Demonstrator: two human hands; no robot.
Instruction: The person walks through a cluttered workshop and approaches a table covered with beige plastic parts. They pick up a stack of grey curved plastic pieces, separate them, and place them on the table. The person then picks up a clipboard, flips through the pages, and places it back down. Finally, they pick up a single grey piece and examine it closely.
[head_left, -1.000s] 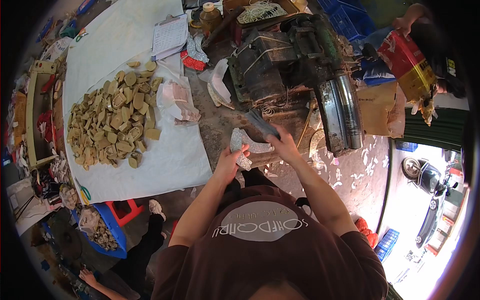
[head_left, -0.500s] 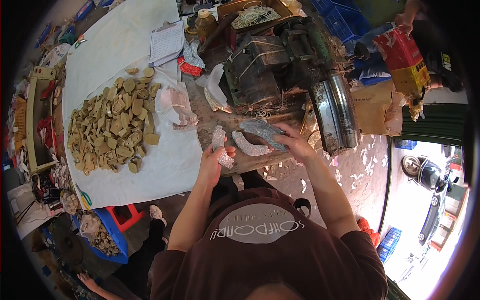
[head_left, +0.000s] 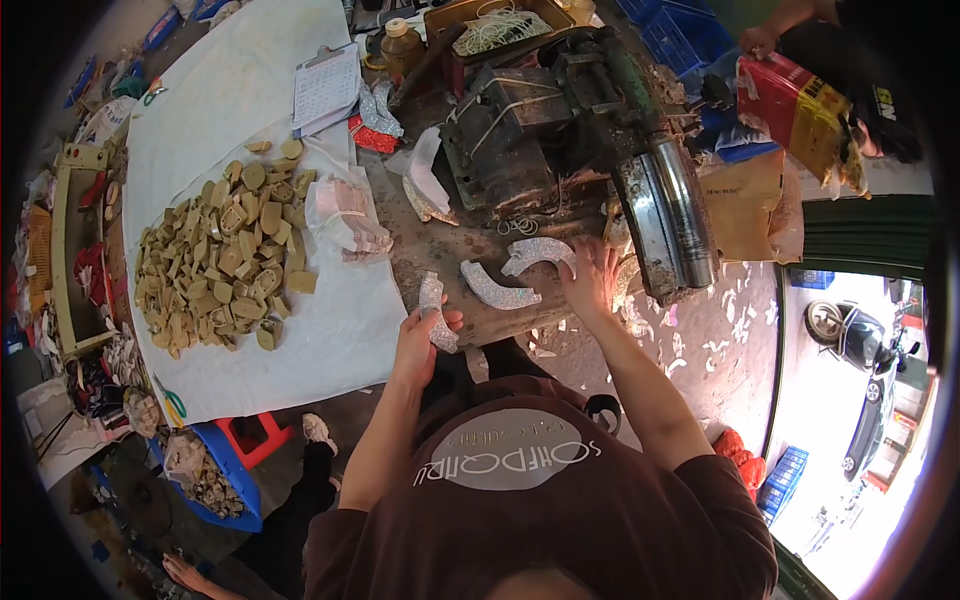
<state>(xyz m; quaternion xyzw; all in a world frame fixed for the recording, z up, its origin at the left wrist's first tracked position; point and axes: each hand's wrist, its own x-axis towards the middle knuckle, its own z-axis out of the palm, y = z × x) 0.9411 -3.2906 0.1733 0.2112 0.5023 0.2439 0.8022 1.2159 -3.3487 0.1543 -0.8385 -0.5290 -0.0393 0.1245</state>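
Note:
Pinched in my left hand (head_left: 420, 335) is a curved silver glitter strip (head_left: 431, 300), held upright over the bench's near edge. My right hand (head_left: 595, 282) rests at the right end of another curved glitter strip (head_left: 538, 252). Its fingers are stretched out, and the strip lies glitter side up on the bench. Between the hands lies a third curved glitter strip (head_left: 497, 290). A pale curved stack of pieces (head_left: 428, 178) sits farther back, beside the machine.
A greasy machine with a shiny metal roller (head_left: 685, 215) stands at the right. Tan wedge-shaped blocks (head_left: 225, 250) are heaped on white sheeting (head_left: 215, 385). Behind are a clipboard (head_left: 325, 88) and a brown bottle (head_left: 402, 45). A co-worker's hand (head_left: 760, 40) grips a red-yellow container (head_left: 800, 115).
The strip at my right hand showed its grey side, and now lies glitter side up. My right hand has moved up and spread. The co-worker's container has shifted and tilted.

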